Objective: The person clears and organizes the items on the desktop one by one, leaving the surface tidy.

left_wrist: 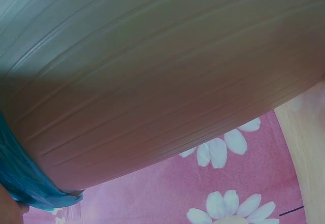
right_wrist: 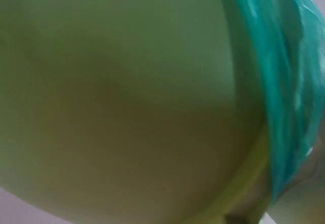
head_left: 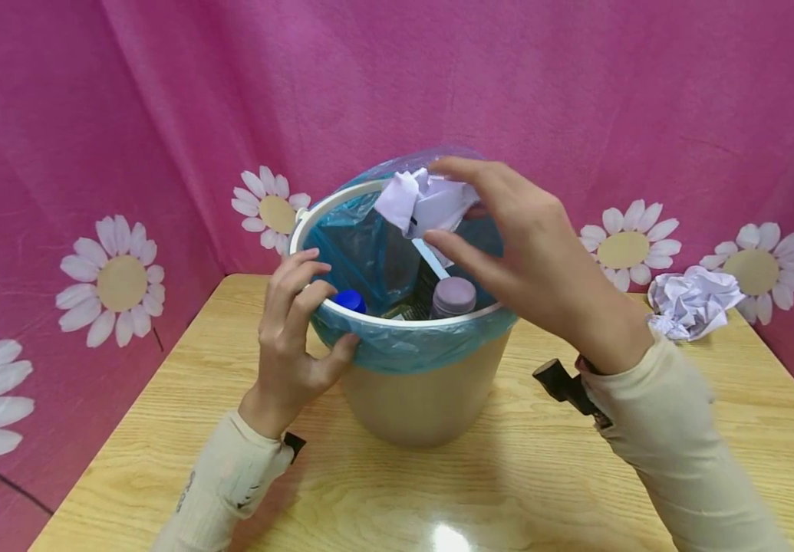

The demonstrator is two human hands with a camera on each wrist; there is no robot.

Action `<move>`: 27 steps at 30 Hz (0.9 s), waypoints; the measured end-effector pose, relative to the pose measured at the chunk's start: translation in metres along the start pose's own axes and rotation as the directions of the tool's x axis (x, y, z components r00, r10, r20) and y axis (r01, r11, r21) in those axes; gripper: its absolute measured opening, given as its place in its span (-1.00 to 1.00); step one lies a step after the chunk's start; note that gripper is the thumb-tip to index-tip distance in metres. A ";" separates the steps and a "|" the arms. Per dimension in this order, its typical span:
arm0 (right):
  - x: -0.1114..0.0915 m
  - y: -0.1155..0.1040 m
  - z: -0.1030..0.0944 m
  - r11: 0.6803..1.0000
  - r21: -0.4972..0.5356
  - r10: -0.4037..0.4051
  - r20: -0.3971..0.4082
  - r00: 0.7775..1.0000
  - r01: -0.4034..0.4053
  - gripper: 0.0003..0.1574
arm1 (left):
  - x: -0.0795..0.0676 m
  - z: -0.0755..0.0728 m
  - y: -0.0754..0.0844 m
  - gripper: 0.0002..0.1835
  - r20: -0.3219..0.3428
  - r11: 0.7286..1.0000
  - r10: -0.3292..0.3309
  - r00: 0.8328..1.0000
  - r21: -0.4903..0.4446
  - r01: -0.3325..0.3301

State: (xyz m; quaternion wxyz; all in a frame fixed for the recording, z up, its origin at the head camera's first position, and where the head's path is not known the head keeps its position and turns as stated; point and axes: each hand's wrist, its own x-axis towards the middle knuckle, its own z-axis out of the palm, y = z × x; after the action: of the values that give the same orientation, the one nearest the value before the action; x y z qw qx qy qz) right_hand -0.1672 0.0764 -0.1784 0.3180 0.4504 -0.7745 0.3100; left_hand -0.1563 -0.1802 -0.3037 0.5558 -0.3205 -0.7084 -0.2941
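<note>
A beige bucket (head_left: 424, 399) with a white rim stands on the table, lined with a blue plastic bag (head_left: 403, 349) folded over its edge. My left hand (head_left: 293, 337) grips the rim at the near left, fingers inside and thumb outside. Over the opening, my right hand (head_left: 535, 245) holds a crumpled white paper (head_left: 431, 203) between thumb and fingers. Inside the bucket show a blue cap (head_left: 350, 300), a container with a pale purple top (head_left: 454, 295) and a light blue strip (head_left: 431, 258) beside something dark. Both wrist views show mostly the bucket's side wall (left_wrist: 152, 82) and the bag (right_wrist: 284, 82).
Another crumpled white paper (head_left: 693, 303) lies at the table's back right. The wooden table (head_left: 341, 491) ends at a pink curtain (head_left: 576, 92) with daisies at the back and sides.
</note>
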 end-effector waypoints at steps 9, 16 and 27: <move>-0.010 0.008 0.006 0.997 0.013 0.071 0.055 0.996 -0.072 -0.26 | 0.000 0.002 0.001 -0.51 0.025 1.000 -0.004 1.000 0.011 0.004; -0.022 0.007 -0.002 0.995 -0.022 0.097 0.048 0.994 -0.096 -0.29 | -0.001 0.002 0.001 -0.52 0.031 0.999 -0.019 0.999 0.032 0.018; -0.048 0.012 -0.012 0.981 -0.132 0.152 0.058 0.987 -0.143 -0.25 | -0.003 0.000 0.001 -0.51 0.019 0.999 -0.031 0.999 0.038 0.030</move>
State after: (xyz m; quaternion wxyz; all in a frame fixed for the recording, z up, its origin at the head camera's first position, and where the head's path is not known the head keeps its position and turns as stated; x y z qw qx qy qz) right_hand -0.1564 0.1148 -0.2107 0.2956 0.3810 -0.8343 0.2672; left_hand -0.1549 -0.1798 -0.3062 0.5501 -0.3019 -0.7242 -0.2860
